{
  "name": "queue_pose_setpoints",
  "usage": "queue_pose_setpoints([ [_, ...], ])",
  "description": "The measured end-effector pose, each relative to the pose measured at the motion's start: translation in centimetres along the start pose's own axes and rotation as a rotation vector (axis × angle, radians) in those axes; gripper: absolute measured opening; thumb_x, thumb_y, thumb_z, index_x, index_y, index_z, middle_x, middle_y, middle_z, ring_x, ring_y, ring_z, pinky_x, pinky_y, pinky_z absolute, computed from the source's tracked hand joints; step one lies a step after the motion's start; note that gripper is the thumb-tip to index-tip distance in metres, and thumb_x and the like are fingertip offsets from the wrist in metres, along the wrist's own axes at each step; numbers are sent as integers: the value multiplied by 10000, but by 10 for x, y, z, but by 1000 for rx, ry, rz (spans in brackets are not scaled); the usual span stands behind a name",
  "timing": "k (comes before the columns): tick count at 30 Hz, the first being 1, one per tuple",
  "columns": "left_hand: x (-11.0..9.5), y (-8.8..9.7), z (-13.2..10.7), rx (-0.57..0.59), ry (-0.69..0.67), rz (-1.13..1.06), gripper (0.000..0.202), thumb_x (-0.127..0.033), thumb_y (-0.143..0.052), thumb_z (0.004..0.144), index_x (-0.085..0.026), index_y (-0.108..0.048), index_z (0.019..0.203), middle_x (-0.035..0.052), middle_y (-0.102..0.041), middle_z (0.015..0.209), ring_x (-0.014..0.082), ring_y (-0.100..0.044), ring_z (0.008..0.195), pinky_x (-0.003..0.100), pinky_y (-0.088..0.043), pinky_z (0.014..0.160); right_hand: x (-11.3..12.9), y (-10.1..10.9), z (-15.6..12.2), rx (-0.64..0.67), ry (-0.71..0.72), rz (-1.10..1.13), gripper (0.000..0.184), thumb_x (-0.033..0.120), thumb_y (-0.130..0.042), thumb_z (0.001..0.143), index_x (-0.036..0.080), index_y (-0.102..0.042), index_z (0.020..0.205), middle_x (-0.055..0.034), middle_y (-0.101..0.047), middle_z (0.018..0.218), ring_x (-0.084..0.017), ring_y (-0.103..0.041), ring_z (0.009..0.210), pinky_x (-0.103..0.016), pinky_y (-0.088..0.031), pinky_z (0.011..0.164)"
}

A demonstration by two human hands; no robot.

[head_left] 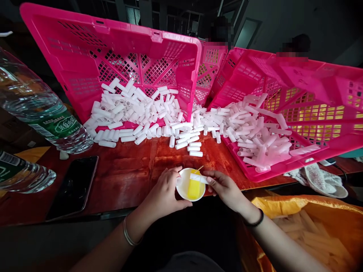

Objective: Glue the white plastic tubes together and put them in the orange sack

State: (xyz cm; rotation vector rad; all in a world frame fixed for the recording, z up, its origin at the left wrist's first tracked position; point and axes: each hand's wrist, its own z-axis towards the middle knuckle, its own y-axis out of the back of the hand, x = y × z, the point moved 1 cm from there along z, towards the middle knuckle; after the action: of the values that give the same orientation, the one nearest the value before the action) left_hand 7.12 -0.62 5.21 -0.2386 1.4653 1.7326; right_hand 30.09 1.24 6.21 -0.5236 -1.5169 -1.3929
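Note:
A small white bowl (184,187) with something yellow (194,187) in it sits at the near edge of the reddish wooden table (124,177). My left hand (163,192) curls round the bowl's left side. My right hand (225,187) pinches a short white tube (198,177) and holds it over the bowl, touching the yellow thing. A thin stick pokes out behind the bowl. Several more white tubes (141,113) lie heaped farther back on the table.
Two pink plastic crates, one at the left (85,49) and one at the right (312,94), stand tilted with tubes spilling out. Two water bottles (42,109) and a black phone (75,187) lie at the left. An orange bag (312,226) holding long pale pieces is at lower right, white gloves (320,179) above it.

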Motion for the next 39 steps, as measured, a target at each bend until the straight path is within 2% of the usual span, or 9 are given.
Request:
queue_pose_setpoints([
  [2,0,0,0,2,3,8,878,-328,-896,521,-212,-395,1234,179,-523,1351,378,-509,1238,573,-443,1012,2,1,-4,-21,46,-87,230,310,-505,953,192,-659,1078,-84,-659,901,-203,-667,792,-362,-583,729],
  [4,0,0,0,1,6,2,883,-322,-893,530,-217,-386,1245,166,-544,1325,357,-526,1217,539,-475,984,4,3,-8,-55,214,-213,188,222,-514,938,202,-668,1045,-106,-619,999,-220,-639,929,-377,-562,815],
  [7,1,-1,0,-3,-1,-9,861,-317,-884,545,-233,-390,1244,145,-557,1306,337,-544,1193,516,-484,972,6,8,-14,-61,383,-334,244,122,-447,939,211,-645,1050,-105,-576,988,-212,-612,954,-360,-564,797],
  [15,3,-1,-1,0,-4,-5,808,-331,-884,546,-235,-413,1195,137,-556,1308,345,-534,1198,525,-471,977,2,2,-16,-30,218,-423,345,242,-547,928,212,-479,1265,-134,-602,1145,-274,-599,1066,-478,-542,907],
  [27,4,-2,-1,-13,-35,7,693,-341,-852,597,-230,-435,1140,141,-563,1306,349,-533,1210,542,-466,990,7,-1,-21,21,451,-357,278,112,-476,932,208,-597,1163,-120,-551,1096,-229,-595,997,-386,-564,820],
  [31,6,-3,-1,-28,-36,5,660,-341,-855,591,-224,-447,1096,151,-564,1308,354,-537,1210,537,-480,978,10,-5,-21,21,155,23,242,229,-474,967,216,-558,1194,-63,-620,910,-162,-644,744,-300,-580,624],
  [33,5,-2,-1,-32,-42,-3,659,-337,-857,585,-223,-453,1093,151,-569,1305,353,-543,1206,529,-487,976,10,-8,-24,-5,50,79,236,266,-469,974,204,-572,1177,-48,-623,852,-140,-629,644,-270,-564,555],
  [37,4,-2,0,-38,-45,-12,634,-328,-854,584,-218,-463,1070,158,-579,1287,347,-556,1193,518,-496,970,12,-9,-31,-41,304,-136,214,172,-527,926,217,-649,1096,-100,-591,1033,-207,-623,965,-357,-555,819],
  [39,3,-2,0,-33,-39,-13,629,-325,-853,583,-216,-467,1067,159,-584,1277,344,-565,1181,517,-498,966,12,-9,-32,-13,375,-154,223,153,-518,922,230,-645,1089,-100,-576,1055,-209,-601,1014,-364,-543,853],
])
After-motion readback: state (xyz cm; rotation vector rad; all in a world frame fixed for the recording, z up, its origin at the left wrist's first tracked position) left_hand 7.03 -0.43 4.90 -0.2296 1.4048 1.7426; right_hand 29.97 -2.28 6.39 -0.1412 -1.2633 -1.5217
